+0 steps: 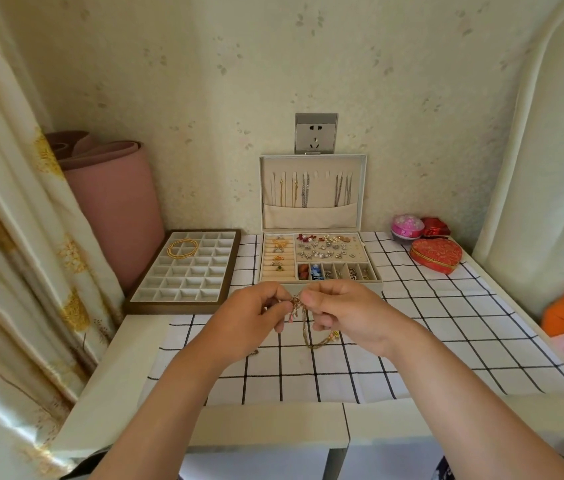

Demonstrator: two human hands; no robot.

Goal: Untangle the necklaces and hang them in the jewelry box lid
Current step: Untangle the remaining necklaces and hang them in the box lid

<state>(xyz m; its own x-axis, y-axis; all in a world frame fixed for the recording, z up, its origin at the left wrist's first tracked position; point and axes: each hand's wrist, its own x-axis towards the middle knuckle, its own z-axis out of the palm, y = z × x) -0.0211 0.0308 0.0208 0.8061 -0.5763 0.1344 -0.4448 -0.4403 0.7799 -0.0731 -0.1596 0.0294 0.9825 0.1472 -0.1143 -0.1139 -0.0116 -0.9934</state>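
Necklaces (303, 318), seemingly knotted, hang pinched between left grip (253, 320) and right grip (346, 317), masking the jewelry box (322, 233) front.

A single wide-angle camera worn on the person's head supplies the only view. It faces forward and down across the black-grid white tablecloth (412, 341) toward the pale leaf-patterned wall (204, 98) at the far side. The open cream rectangular jewelry box (374, 284) lies on the centre line, with its upright fabric-lined lid (311, 216) below the grey wall socket (316, 133). Both forearms enter from the near bottom edge. The left hand (249, 317) and right hand (343, 313) meet just below frame centre, close to the lens, pinching the tangled gold-toned necklaces (296, 301). Lens distortion bows the cream floral curtain (14, 237) at the left and the cream rounded panel (550, 168) at the right.
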